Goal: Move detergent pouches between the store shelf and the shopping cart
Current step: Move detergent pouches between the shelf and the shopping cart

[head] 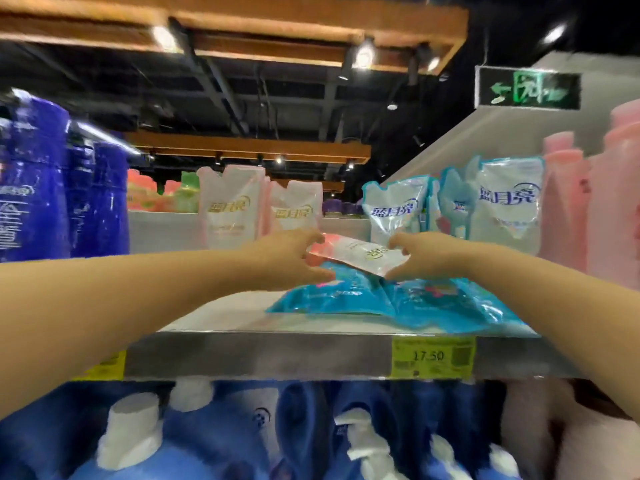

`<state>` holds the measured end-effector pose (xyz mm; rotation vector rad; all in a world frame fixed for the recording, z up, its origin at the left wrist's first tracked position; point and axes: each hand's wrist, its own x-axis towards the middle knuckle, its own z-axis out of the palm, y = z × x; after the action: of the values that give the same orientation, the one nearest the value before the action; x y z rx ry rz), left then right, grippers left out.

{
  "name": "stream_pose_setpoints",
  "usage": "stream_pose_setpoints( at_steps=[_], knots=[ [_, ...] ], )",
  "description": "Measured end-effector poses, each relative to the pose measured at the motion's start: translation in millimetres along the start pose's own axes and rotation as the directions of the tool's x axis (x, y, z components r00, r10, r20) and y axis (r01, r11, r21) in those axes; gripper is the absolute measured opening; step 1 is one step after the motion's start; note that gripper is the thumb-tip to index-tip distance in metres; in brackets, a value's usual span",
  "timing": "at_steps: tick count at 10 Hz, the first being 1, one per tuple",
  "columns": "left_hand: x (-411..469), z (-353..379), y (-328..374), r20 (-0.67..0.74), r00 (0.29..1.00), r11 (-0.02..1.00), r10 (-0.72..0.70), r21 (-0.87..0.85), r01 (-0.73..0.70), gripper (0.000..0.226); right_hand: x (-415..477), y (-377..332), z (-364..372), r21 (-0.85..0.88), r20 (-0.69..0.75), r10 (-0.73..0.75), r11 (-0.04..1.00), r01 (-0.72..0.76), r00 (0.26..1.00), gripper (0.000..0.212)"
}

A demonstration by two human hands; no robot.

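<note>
A pink and white detergent pouch point(356, 252) lies tilted on top of two flat turquoise pouches point(391, 299) on the top shelf point(277, 355). My left hand point(287, 259) grips its left pink end, and my right hand point(422, 256) grips its right end. Behind them, two pink-white pouches point(232, 209) stand upright at centre left. Upright blue-white pouches point(398, 209) stand at centre right. The shopping cart is not in view.
Tall dark blue bottles point(38, 181) stand at the shelf's left, pink bottles point(602, 209) at its right. A yellow price tag point(433, 356) reading 17.50 sits on the shelf's front edge. Blue bottles with white caps point(207, 434) fill the shelf below.
</note>
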<state>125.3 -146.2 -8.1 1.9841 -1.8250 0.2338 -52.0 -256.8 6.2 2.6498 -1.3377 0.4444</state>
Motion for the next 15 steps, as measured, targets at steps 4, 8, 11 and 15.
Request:
stream_pose_setpoints(
  at_steps=[4, 8, 11, 15],
  knots=[
    [116.7, 27.9, -21.9, 0.046, 0.977, 0.973, 0.207, 0.096, -0.211, 0.084, 99.5, 24.4, 14.9, 0.076, 0.36, 0.175, 0.974, -0.215, 0.916, 0.106],
    [151.2, 48.6, -18.3, 0.109, 0.96, 0.959, 0.26, 0.083, -0.269, 0.082, 95.6, -9.6, 6.8, -0.448, -0.009, 0.023, 0.894, -0.024, 1.0, 0.012],
    [148.3, 32.1, -22.9, -0.03, 0.963, 0.963, 0.269, 0.026, -0.268, 0.098, 79.4, 1.4, -18.0, -0.514, -0.453, -0.107, 0.843, -0.161, 0.885, 0.032],
    [98.8, 22.7, 60.0, -0.294, 0.925, 0.684, 0.24, -0.625, -0.376, 0.056, 4.0, 17.1, -96.8, -0.417, -0.76, -0.304, 0.906, -0.072, 0.575, 0.023]
  ],
)
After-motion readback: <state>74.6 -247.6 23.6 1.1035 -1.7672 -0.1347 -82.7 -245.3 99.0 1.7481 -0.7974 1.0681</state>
